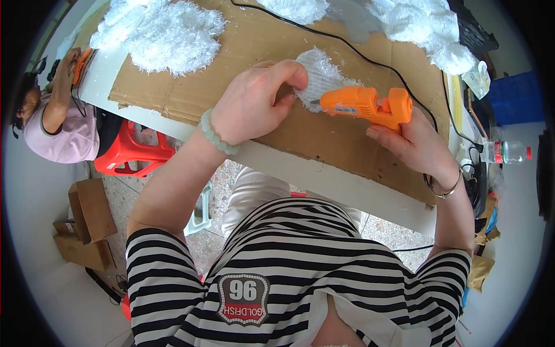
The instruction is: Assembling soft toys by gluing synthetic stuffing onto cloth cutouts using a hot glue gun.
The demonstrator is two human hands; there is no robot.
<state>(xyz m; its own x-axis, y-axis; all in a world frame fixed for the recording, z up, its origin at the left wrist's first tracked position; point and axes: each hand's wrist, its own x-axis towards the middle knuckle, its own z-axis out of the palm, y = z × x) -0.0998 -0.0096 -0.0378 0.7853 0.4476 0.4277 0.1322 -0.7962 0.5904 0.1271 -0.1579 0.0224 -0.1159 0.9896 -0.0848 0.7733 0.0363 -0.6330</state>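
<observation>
My right hand (413, 136) is wrapped round the handle of an orange hot glue gun (352, 102), whose nozzle points left. The nozzle tip meets the lower edge of a small white fringed piece (319, 72) with a ribbed surface. Thumb and fingers of my left hand (257, 95) pinch that piece at its left edge, just above the cardboard sheet (254, 49). A black cord (352, 47) runs across the cardboard on the right.
White shredded tinsel-like heaps (173, 36) lie at the far left, more (419, 26) at the far right. A plastic bottle (509, 152) is on the right. Another person (63, 127) works at the left, beside a red stool (130, 151). Cardboard boxes (89, 217) stand on the floor.
</observation>
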